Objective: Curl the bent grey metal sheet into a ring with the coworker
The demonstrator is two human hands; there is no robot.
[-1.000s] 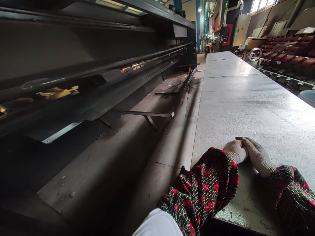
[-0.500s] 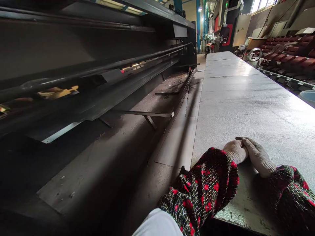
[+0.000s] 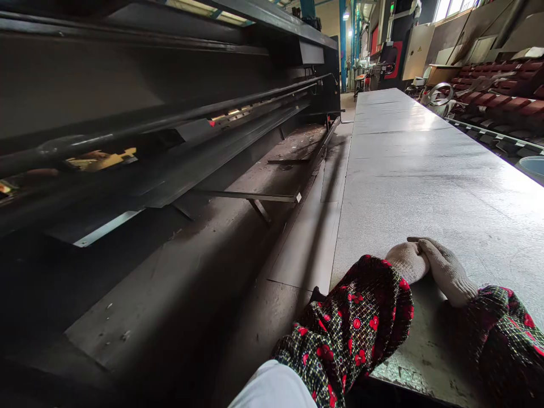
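Note:
Both my hands wear pale knit gloves and rest on a long grey metal sheet [image 3: 408, 170] near its front left edge. My left hand [image 3: 404, 260] lies knuckles up on the sheet, with its fingers hidden under the other hand. My right hand [image 3: 446, 273] is laid across it, the fingers stretched loosely over the left hand and holding nothing. Dark checked sleeves with red flowers cover both forearms.
A big dark shearing machine [image 3: 161, 113] runs along the left, with a worn steel bed [image 3: 221, 243] and a thin bracket [image 3: 255, 198] below it. Red metal parts [image 3: 501, 90] and a pale blue tub [image 3: 533, 167] stand at the right. The workshop aisle [image 3: 361, 68] lies far ahead.

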